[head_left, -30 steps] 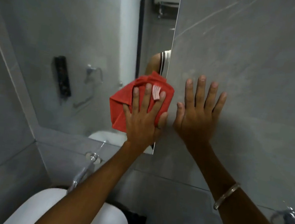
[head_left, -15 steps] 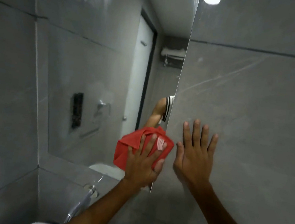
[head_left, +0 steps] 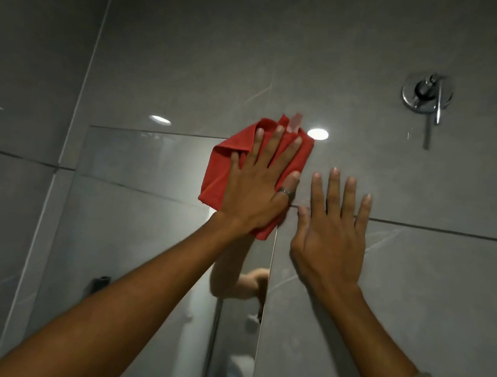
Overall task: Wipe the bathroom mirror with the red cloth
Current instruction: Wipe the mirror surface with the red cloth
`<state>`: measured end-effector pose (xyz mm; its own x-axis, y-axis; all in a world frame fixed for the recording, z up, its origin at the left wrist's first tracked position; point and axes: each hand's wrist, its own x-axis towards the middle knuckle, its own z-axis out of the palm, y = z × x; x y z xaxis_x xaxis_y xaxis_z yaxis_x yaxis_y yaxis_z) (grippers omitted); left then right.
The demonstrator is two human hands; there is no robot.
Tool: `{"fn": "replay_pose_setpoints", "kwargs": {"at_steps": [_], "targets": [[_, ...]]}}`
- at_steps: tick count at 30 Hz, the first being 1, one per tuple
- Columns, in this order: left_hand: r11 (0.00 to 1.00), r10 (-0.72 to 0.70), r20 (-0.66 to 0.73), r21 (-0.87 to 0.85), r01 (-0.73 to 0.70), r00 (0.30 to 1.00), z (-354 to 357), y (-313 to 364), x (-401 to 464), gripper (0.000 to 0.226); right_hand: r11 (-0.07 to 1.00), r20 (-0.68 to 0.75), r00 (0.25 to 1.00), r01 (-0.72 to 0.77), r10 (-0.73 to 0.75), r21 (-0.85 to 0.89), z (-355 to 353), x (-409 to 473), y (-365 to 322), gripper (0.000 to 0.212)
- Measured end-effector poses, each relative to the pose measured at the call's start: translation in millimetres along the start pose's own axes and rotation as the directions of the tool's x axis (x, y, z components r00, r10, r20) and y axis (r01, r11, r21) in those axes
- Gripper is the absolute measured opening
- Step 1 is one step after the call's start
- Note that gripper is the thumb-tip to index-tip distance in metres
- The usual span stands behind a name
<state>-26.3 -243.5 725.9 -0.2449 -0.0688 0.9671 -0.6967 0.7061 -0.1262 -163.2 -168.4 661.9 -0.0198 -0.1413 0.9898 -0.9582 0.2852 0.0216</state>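
The mirror (head_left: 146,207) hangs on the grey tiled wall, with its top edge and right edge in view. My left hand (head_left: 260,186) lies flat with fingers spread and presses the red cloth (head_left: 222,166) against the mirror's top right corner. The cloth overlaps the wall tile above and to the right of the glass. A pale tag sticks up from its top. My right hand (head_left: 332,232) rests flat on the grey tile just right of the mirror, fingers apart, holding nothing. A bracelet sits on that wrist.
A chrome shower valve (head_left: 426,94) with a lever is fixed to the wall at the upper right. Ceiling lights reflect in the glossy tiles. The mirror shows my arm, a door and a dark wall fitting.
My left hand has slid the red cloth up the mirror's right edge to its top corner. My right hand moved up the tile beside it. The view has tilted upward.
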Motion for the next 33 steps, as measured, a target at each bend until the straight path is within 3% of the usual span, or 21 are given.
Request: {"fn": "replay_pose_setpoints", "kwargs": {"at_steps": [7,12,15,20,33], "targets": [[0.962,0.263,0.079,0.058,-0.267,0.962,-9.1,-52.7,-14.9,0.067,0.996,-0.002,0.998,0.067,-0.067,-0.053,5.2,-5.5,2.8,0.070],[0.955,0.281,0.066,0.085,-0.286,0.957,-17.4,-83.9,-16.9,0.066,0.995,-0.014,0.996,0.086,-0.087,-0.050,7.7,-4.1,2.7,0.070],[0.968,0.230,0.058,0.085,-0.234,0.971,-24.3,-111.9,-21.2,0.067,0.995,-0.015,0.996,0.086,-0.087,-0.045,8.6,-5.1,3.7,0.071],[0.999,0.020,0.015,0.033,-0.021,1.000,-35.4,-161.0,-35.7,0.067,0.992,-0.024,0.992,0.126,-0.127,-0.033,13.5,-8.4,-11.3,0.070],[0.960,-0.263,-0.060,-0.120,0.255,0.963,-54.4,-259.6,-65.9,0.059,0.996,-0.047,0.995,0.089,-0.088,0.007,17.3,-18.3,-24.1,0.069]]}}
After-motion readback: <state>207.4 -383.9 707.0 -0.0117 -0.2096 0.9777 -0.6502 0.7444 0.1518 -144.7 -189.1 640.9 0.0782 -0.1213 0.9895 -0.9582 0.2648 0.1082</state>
